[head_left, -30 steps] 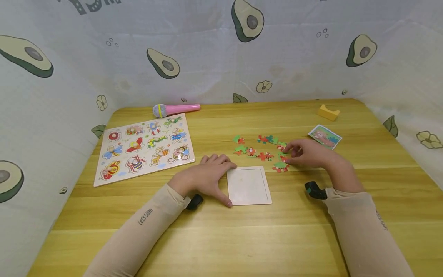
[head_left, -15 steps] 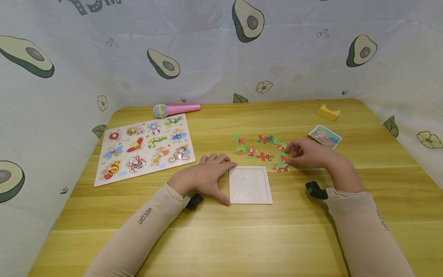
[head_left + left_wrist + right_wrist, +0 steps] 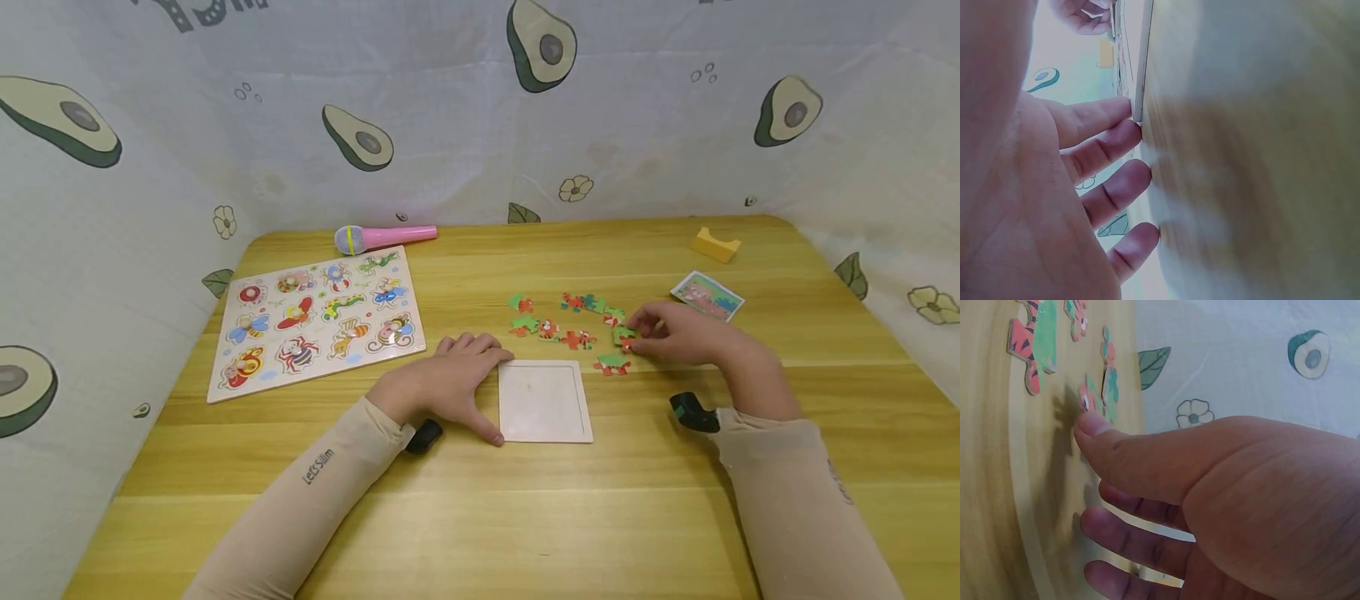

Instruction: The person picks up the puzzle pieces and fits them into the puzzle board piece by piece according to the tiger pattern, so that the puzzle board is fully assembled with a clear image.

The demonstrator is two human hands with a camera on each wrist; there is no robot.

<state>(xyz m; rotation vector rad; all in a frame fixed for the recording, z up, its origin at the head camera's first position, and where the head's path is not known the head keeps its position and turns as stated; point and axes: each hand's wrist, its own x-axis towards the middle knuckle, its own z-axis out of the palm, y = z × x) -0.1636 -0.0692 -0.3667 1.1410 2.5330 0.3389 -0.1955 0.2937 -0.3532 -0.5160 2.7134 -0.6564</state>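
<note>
My left hand (image 3: pixel 450 383) rests at the left side of a pale square puzzle tray (image 3: pixel 546 402), thumb near its lower left corner and index finger at the upper left corner. In the left wrist view, the fingers (image 3: pixel 1125 181) are extended along the tabletop, touching the tray's corner. My right hand (image 3: pixel 678 333) pinches a green and red jigsaw piece (image 3: pixel 623 336) between thumb and finger, just over the table. In the right wrist view, the thumb (image 3: pixel 1100 434) covers part of that piece. Several more jigsaw pieces (image 3: pixel 577 339) in red and green lie loose behind the tray.
A small picture card (image 3: pixel 707 296) lies beyond my right hand, near a yellow block (image 3: pixel 716 246). At left is an insect peg puzzle board (image 3: pixel 315 321), with a pink toy microphone (image 3: pixel 386 238) behind it. An avocado-print cloth (image 3: pixel 450 108) hangs around the table.
My right hand has shifted slightly right, drawing the jigsaw piece away from the one below it. The tray turned a little straighter under my left hand, which stays at its left side.
</note>
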